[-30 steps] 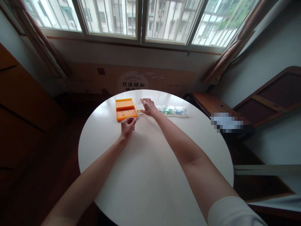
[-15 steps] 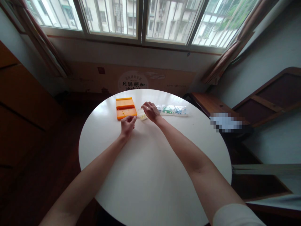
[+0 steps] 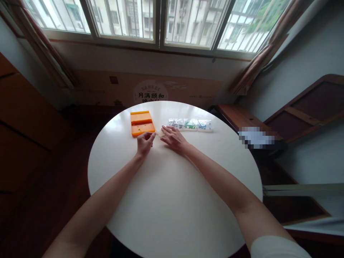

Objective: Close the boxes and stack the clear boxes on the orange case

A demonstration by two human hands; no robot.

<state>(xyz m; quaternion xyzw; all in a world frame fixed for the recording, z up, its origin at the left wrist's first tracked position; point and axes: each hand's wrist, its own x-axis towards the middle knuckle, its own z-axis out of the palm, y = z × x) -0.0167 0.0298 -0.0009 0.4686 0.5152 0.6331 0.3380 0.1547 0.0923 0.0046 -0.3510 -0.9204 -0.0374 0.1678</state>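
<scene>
White counter point(image 3: 166, 186). Pale box point(image 3: 159, 134) between hands, partly hidden by right hand point(image 3: 174, 139), fingers loosely spread, hold unclear. Left hand point(image 3: 144, 144): fingers pinched together, contents too small to tell. Orange tray point(image 3: 141, 116) just beyond it; clear cases point(image 3: 190, 124) behind right hand; window point(image 3: 188, 21) farther back.

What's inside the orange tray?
In the orange tray, a few tiny yellow bits lie in the nearer part. The left hand covers some of the near edge, so anything hidden there can't be seen.
</scene>
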